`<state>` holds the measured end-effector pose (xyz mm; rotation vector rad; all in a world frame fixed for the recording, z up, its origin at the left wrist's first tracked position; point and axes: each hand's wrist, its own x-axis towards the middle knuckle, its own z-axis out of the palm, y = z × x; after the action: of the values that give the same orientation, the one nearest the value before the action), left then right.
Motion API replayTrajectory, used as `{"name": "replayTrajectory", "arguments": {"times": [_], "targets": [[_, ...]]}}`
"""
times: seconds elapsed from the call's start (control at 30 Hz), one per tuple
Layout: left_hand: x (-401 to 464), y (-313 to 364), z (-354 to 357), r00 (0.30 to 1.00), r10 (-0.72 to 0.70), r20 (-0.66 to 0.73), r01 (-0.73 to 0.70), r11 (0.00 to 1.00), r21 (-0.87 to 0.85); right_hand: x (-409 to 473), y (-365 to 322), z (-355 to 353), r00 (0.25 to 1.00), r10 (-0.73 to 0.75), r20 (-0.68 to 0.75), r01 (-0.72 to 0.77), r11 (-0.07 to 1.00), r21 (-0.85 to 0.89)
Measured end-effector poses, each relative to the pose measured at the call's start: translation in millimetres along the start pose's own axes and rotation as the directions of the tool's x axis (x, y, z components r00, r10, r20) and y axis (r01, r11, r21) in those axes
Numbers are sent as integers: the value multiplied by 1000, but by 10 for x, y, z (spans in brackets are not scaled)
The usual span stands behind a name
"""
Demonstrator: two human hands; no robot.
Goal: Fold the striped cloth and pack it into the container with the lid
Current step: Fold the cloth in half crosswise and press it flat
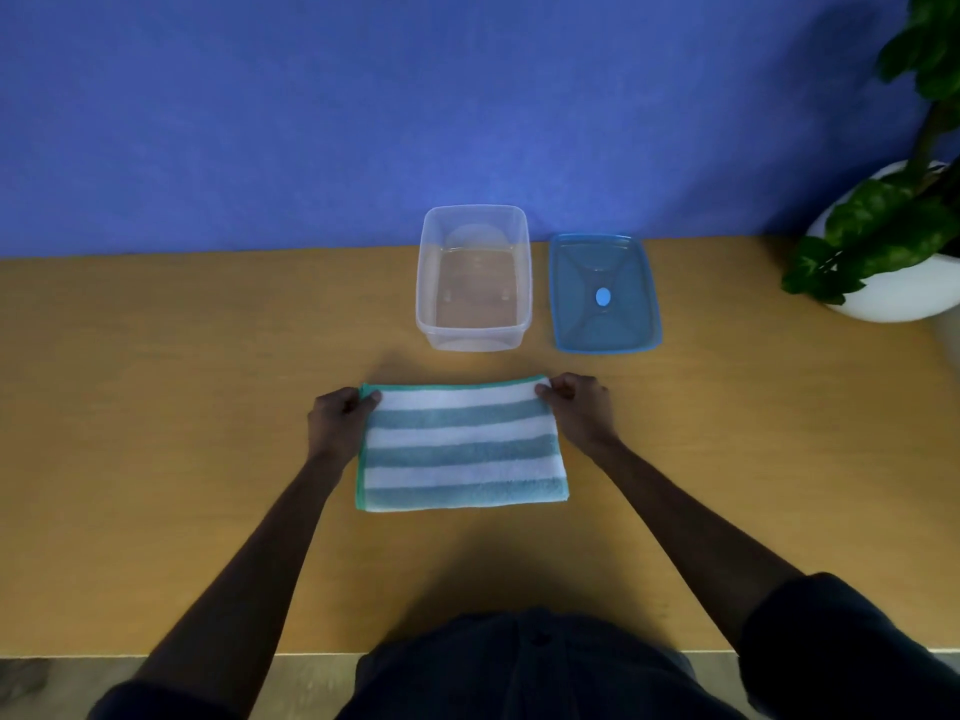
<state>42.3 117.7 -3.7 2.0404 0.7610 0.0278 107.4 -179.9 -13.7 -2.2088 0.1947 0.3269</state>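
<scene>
The striped cloth (462, 449), teal and white with a green hem, lies folded into a rectangle on the wooden table. My left hand (337, 423) pinches its far left corner. My right hand (579, 407) pinches its far right corner. Just beyond the cloth stands the clear plastic container (474, 332), with no lid on it and nothing inside. Its blue lid (605, 293) lies flat on the table to the container's right.
A potted plant in a white round pot (893, 288) stands at the table's right end. A blue wall (363, 122) rises right behind the table. The table's near edge (156, 654) runs across in front of my body.
</scene>
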Motion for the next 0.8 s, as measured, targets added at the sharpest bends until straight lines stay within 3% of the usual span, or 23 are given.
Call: {"name": "replayTrajectory", "arguments": {"times": [0.27, 0.4, 0.53, 0.63, 0.7, 0.8], "targets": [[36, 26, 76, 991, -41, -129, 64, 981, 184, -67, -74, -9, 998, -21, -66, 11, 988, -155], [-159, 146, 161, 980, 159, -119, -98, 907, 410, -150, -85, -52, 997, -33, -77, 18, 982, -189], [-490, 237, 396, 907, 416, 63, -405, 820, 406, -347, -19, -108, 997, -15, -79, -8, 956, -293], [-677, 172, 587, 774, 576, 262, -632, 679, 374, -546, 83, -113, 998, -13, -56, -6, 940, -340], [-752, 135, 698, 711, 625, 321, -702, 612, 364, -651, 150, -86, 999, -14, -47, -4, 934, -358], [-806, 132, 829, 697, 600, 393, -717, 565, 408, -757, 197, -34, 1000, 2, -26, -11, 933, -360]]}}
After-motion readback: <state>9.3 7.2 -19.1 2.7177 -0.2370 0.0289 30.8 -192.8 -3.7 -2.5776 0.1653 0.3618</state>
